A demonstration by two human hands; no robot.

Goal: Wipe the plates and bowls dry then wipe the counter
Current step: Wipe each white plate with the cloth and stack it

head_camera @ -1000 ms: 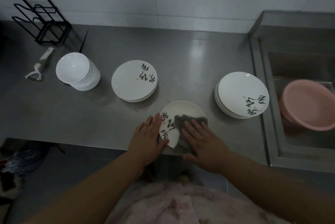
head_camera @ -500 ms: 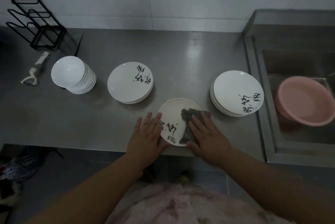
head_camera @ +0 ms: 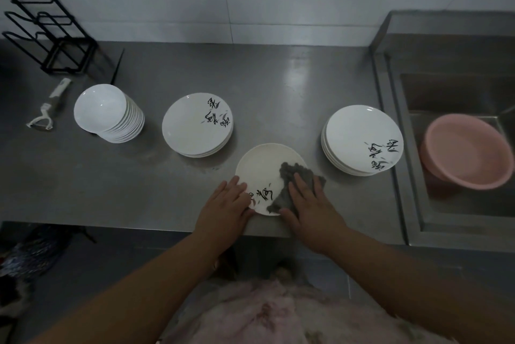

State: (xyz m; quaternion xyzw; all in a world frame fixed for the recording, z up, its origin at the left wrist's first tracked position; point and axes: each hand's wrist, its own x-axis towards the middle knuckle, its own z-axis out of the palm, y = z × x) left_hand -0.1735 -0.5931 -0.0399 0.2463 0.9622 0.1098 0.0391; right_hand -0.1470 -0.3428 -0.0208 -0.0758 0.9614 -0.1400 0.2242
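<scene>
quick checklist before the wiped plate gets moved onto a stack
1. Left hand steadies the single white patterned plate at its rim: ok.
2. Right hand lies flat on the grey cloth: ok.
3. Plate fully on the steel counter: not ok, it sits at the front edge.
4. Plate dry: cannot tell.
5. Left plate stack top free: ok.
6. Right plate stack top free: ok.

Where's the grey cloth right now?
On the single plate near the counter's front edge, pressed under the right hand, between the two plate stacks.
</scene>
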